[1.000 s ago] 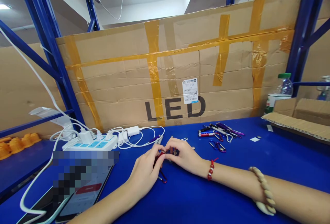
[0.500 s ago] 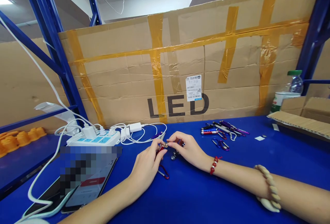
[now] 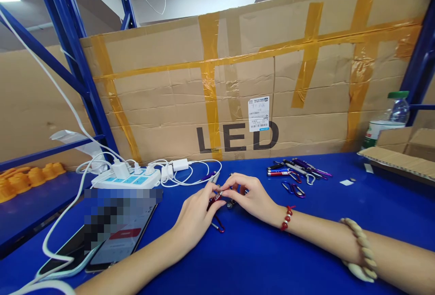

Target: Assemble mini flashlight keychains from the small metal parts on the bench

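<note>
Red metal tube sits in the closed grip of the left hand, over the blue tabletop, a red carabiner just below. The right hand pinches a small silver piece at the tube's end. Slim metal tubes and carabiners lie farther right.
</note>
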`<state>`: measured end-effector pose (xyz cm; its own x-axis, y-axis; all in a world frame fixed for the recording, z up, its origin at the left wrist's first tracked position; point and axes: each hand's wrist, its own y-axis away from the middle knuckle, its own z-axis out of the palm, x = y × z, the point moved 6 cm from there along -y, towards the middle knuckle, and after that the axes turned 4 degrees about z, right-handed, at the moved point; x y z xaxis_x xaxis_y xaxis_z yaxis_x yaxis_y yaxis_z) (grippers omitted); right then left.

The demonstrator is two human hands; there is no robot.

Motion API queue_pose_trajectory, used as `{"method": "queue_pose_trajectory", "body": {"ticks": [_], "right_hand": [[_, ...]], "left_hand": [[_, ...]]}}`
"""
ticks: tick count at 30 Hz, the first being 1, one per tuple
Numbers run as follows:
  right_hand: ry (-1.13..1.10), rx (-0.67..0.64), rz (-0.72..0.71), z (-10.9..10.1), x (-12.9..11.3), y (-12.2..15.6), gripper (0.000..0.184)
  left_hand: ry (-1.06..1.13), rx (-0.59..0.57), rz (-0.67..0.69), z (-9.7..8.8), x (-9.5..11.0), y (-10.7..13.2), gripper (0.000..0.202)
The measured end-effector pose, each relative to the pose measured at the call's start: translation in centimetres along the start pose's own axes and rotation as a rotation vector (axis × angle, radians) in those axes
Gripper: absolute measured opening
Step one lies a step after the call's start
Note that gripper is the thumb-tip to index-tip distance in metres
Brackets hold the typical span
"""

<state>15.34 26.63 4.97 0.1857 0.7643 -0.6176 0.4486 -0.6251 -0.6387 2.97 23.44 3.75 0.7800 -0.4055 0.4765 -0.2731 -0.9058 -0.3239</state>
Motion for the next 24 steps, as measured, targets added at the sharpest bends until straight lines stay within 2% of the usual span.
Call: {"method": "queue_pose_trajectory", "body": {"ticks": [3, 8, 14, 24], "right_hand": [[0.006, 0.009, 0.020, -0.01, 0.17, -0.01, 0.014], [-0.023, 0.042, 0.066, -0.13, 0.71, -0.05, 0.015], [-0.081, 0.021, 0.020, 0.15, 0.75, -0.14, 0.018], [-0.056, -0.039, -0.071, 0.45, -0.25, -0.17, 0.016]], "left_hand": [[0.002, -0.012, 0.030, 0.08, 0.18, 0.06, 0.015], [0.018, -0.001, -0.001, 0.03, -0.12, 0.08, 0.026], [-0.007, 0.001, 0.031, -0.01, -0.05, -0.09, 0.024], [0.066, 0.021, -0.055, -0.15, -0.62, -0.17, 0.023]]}}
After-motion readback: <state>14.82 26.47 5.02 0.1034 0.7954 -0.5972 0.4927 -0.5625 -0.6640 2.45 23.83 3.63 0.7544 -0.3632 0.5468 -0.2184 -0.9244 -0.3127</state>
